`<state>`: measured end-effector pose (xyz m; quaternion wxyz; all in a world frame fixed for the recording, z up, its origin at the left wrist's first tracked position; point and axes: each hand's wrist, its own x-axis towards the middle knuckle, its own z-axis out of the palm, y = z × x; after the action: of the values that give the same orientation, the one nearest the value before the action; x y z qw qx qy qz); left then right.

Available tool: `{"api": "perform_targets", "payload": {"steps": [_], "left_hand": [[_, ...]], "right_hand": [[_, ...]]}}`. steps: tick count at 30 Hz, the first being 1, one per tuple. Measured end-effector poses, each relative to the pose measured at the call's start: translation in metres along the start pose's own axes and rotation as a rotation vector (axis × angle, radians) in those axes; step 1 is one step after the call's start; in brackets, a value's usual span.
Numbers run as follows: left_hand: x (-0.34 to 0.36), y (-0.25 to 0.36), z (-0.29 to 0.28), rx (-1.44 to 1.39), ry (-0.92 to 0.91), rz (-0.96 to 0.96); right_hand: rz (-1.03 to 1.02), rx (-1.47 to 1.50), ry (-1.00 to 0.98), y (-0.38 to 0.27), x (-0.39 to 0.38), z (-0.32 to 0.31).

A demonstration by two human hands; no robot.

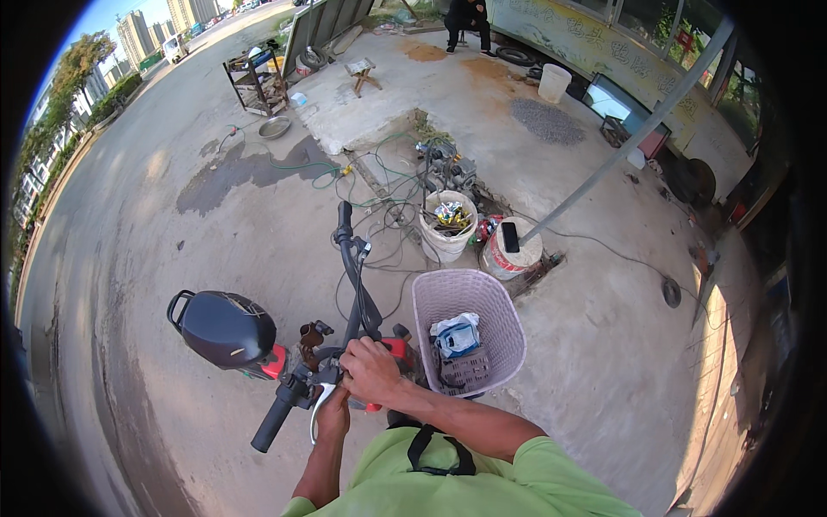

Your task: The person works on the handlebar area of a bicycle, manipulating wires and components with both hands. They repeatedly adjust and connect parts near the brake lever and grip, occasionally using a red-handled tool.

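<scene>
An electric bike's black handlebar (pixel 353 271) crosses my view, with a rubber grip (pixel 272 424) and silver brake lever (pixel 320 407) at the near end. My right hand (pixel 370 372) has its fingers curled on the handlebar beside the lever's bracket. My left hand (pixel 334 415) is just below that, under the bar, with its fingers mostly hidden. The black seat (pixel 226 327) is to the left. A lilac woven basket (pixel 508 340) holding a blue-and-white packet (pixel 457 334) is at the right.
Beyond the bike are tangled hoses and cables (pixel 388 215), a bucket of tools (pixel 444 241), a bucket with a phone (pixel 511 239) on it and a metal pole (pixel 620 151). A rack (pixel 250 86) stands farther back. A seated person (pixel 465 26) is at the top; a road runs along the left.
</scene>
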<state>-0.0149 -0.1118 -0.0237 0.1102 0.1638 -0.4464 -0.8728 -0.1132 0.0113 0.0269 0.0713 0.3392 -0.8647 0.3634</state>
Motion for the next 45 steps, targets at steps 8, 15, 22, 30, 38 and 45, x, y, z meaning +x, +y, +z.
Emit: {"api": "perform_targets", "payload": {"steps": [8, 15, 22, 30, 38, 45], "left_hand": [[-0.001, 0.025, -0.008, 0.505, 0.231, -0.313], [0.004, -0.017, -0.04, 0.172, 0.039, -0.029], [-0.002, -0.002, -0.028, 0.329, 0.065, -0.005], [-0.014, 0.018, -0.014, 0.267, 0.094, -0.128], [-0.028, 0.019, -0.009, 0.268, 0.059, -0.137], [-0.046, 0.029, 0.006, 0.494, 0.206, -0.135]], "right_hand": [[-0.075, 0.027, -0.104, -0.017, 0.009, -0.015], [-0.119, 0.014, -0.189, -0.029, 0.005, -0.012], [-0.1, -0.011, -0.194, -0.033, -0.015, -0.013], [-0.162, -0.049, -0.188, -0.054, -0.044, -0.015], [-0.225, -0.141, -0.34, -0.062, -0.06, -0.023], [-0.017, 0.083, -0.589, -0.061, -0.054, -0.038]]}}
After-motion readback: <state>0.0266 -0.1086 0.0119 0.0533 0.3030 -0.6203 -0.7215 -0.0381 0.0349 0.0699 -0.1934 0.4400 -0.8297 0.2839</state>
